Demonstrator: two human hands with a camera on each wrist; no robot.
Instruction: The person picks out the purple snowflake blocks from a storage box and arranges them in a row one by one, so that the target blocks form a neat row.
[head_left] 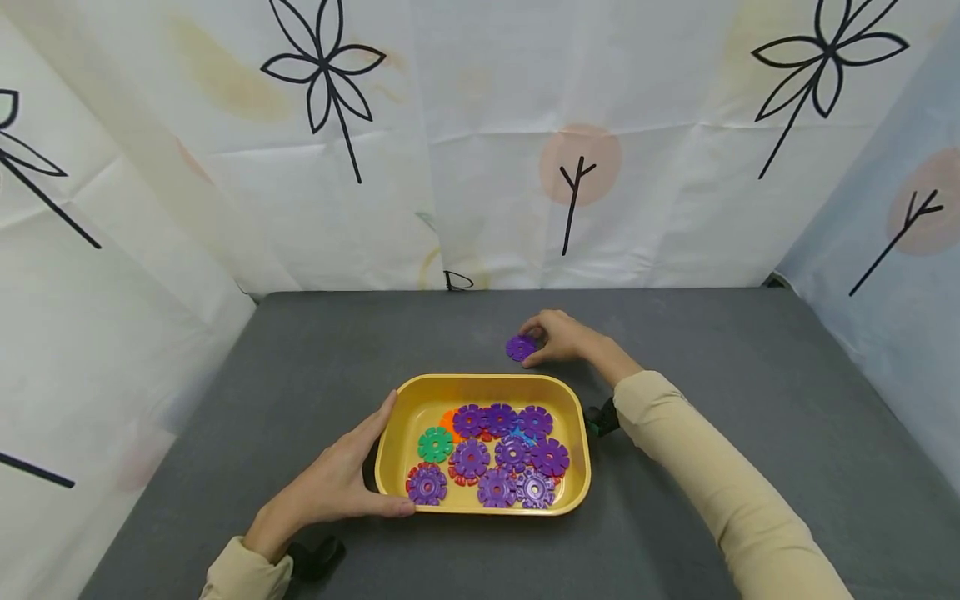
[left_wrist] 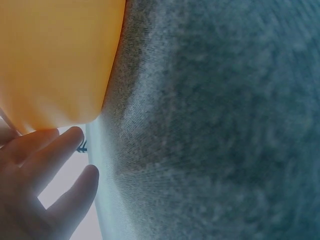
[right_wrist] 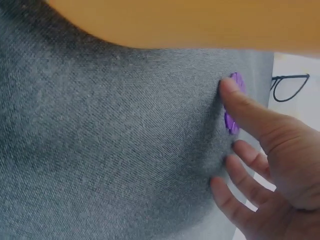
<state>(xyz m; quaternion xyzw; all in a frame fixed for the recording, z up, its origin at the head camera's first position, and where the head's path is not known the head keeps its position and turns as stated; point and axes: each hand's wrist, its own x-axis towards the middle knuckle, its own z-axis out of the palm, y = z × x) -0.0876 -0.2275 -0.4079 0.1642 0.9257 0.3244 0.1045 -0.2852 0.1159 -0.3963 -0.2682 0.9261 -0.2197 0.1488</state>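
A shallow yellow tray [head_left: 480, 385] stands on the grey table, holding several toothed plastic flower discs, mostly purple [head_left: 471, 458], with a green disc [head_left: 436, 444] and bits of red, orange and blue beneath. My left hand [head_left: 341, 475] spans the tray's left end, thumb along the front rim and fingers at the back left corner. In the left wrist view, fingers [left_wrist: 50, 150] touch the tray wall [left_wrist: 55, 65]. Beyond the tray, my right hand [head_left: 561, 337] pinches one purple flower disc [head_left: 517, 348] at the table; the thumb [right_wrist: 245, 107] partly covers it in the right wrist view.
The grey table [head_left: 360, 333] runs back to a white cloth wall [head_left: 480, 208] printed with line flowers and trees. Similar cloth hangs at left and right. A dark wrist strap [head_left: 315, 560] sits at the left cuff, another dark piece [head_left: 602, 418] under the right forearm.
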